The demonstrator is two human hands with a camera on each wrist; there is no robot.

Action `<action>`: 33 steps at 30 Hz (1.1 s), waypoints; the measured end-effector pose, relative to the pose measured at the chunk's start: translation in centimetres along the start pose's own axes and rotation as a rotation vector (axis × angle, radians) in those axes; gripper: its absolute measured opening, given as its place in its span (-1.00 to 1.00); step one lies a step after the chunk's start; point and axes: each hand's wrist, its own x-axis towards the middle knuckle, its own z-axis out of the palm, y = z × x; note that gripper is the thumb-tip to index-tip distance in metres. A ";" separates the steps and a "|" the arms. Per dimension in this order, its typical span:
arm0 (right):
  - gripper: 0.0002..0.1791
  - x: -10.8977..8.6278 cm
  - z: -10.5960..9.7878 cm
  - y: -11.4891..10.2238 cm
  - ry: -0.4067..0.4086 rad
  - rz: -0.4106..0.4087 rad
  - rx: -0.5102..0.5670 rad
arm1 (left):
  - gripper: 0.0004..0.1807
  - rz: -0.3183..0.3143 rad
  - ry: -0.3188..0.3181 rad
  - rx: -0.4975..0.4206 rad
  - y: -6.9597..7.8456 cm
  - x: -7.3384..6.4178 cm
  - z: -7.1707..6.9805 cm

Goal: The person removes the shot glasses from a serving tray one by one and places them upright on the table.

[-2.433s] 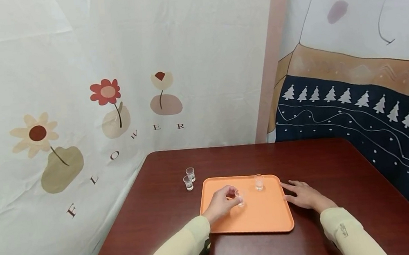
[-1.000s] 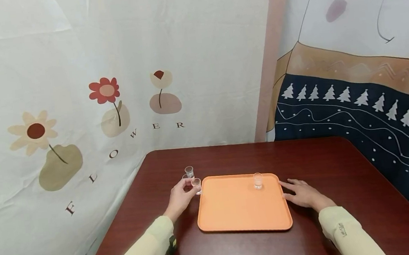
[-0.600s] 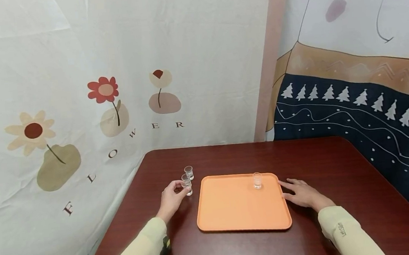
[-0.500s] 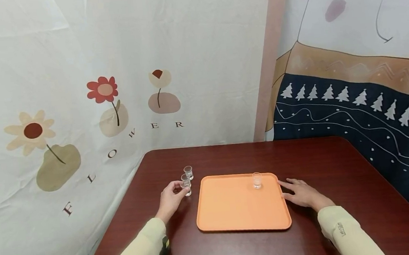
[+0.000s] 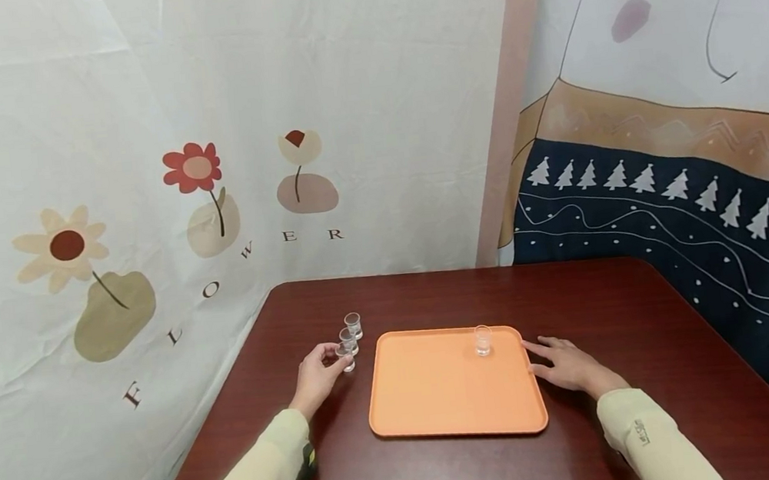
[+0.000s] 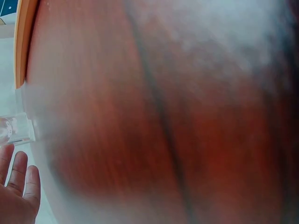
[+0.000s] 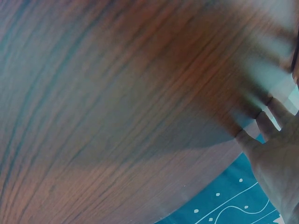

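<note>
Left hand [image 5: 315, 378] got small clear round cup [image 5: 346, 358] pinched, left of centre frame; keep it flat, ease off gently, don't bump two clear cups [image 5: 353, 325] behind. Right hand [image 5: 568, 366]: fingers apart by orange rectangular tray [image 5: 454, 388].

Head view: from above, facing forward and down, well back, most of tabletop [image 5: 448, 472] in frame; left wrist: close over it, shares left hand [image 5: 316, 378] and tray edge [image 6: 23, 49] with head; right wrist: likewise close, shares right hand [image 5: 570, 366] with head.
</note>
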 end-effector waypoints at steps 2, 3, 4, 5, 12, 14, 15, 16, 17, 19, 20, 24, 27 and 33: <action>-0.29 -0.1 0.0 0.0 0.004 -0.007 0.000 | -0.65 -0.002 -0.008 0.002 -0.2 0.0 0.0; -0.29 -0.1 0.0 -0.1 0.006 -0.008 0.001 | -0.65 -0.002 -0.013 -0.001 -0.2 0.0 0.1; -0.29 -0.1 -0.1 -0.1 0.007 -0.009 0.003 | -0.64 -0.001 -0.018 0.000 -0.2 0.0 0.1; -0.29 -0.1 -0.1 -0.1 0.007 -0.009 0.004 | -0.64 0.000 -0.023 0.002 -0.2 0.0 0.1; -0.28 0.0 -0.2 -0.2 0.003 -0.003 0.001 | -0.64 0.006 -0.041 0.011 -0.3 0.1 0.2; -0.28 0.0 -0.2 -0.2 0.003 -0.003 0.002 | -0.63 0.000 -0.046 0.008 -0.1 0.1 0.2; -0.28 0.0 -0.1 -0.1 0.003 -0.003 0.003 | -0.63 0.002 -0.049 0.010 -0.1 0.1 0.2; -0.28 0.0 -0.1 -0.1 0.004 -0.003 0.003 | -0.62 -0.002 -0.051 0.008 -0.1 0.1 0.2; -0.28 0.1 -0.1 -0.1 0.005 -0.003 0.001 | -0.61 -0.007 -0.054 0.005 0.0 0.1 0.2; -0.29 0.1 0.0 -0.1 0.008 -0.002 -0.002 | -0.60 -0.013 -0.060 -0.001 0.0 0.1 0.2; -0.29 0.1 0.0 -0.1 0.010 -0.003 -0.003 | -0.59 -0.009 -0.061 -0.001 0.0 0.1 0.2; -0.29 0.2 0.1 0.0 0.012 -0.003 -0.007 | -0.56 -0.011 -0.057 -0.010 0.0 0.1 0.1; -0.30 0.2 0.2 0.1 0.011 -0.004 -0.007 | -0.52 -0.018 -0.046 -0.018 0.2 0.3 0.0; -0.28 0.2 0.1 0.1 0.011 -0.001 -0.007 | -0.51 0.000 -0.023 -0.022 0.8 0.7 -0.6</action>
